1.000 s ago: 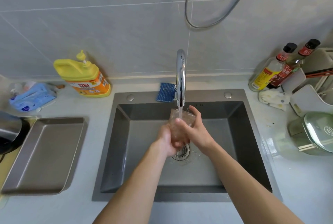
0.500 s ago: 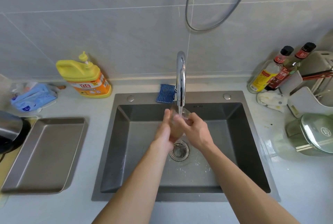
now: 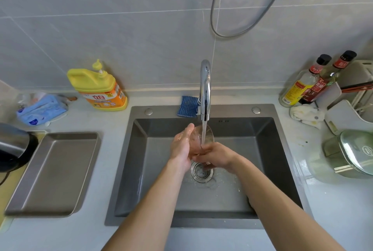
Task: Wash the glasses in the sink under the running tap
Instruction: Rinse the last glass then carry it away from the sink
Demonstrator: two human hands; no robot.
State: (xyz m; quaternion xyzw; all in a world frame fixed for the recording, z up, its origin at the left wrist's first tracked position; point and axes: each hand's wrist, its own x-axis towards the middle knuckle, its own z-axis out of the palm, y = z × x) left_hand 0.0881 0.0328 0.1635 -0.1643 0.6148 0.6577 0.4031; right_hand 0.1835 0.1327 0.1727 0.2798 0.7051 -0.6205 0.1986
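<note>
Drain (image 3: pixel 201 172) in the sink floor, directly below both hands. Sink (image 3: pixel 222 110) is set into the desk, mid-span.

Right hand (image 3: pixel 217 157) curls round the lower part of a clear drinking glass (image 3: pixel 210 137). Left hand (image 3: pixel 181 145) presses nearly straight fingers against its left side. Glass is tilted and held off the floor, mouth under the water stream (image 3: pixel 204 128) from the chrome tap (image 3: pixel 205 89).

Risks, as judged:
- Wet skin on wet glass, and only one hand truly grips. A slip would drop it onto steel.
- Raising it could knock the rim on the spout.
- Water hitting the tilted wall may splash past the far rim, toward the blue scouring pad (image 3: pixel 187 107).
</note>
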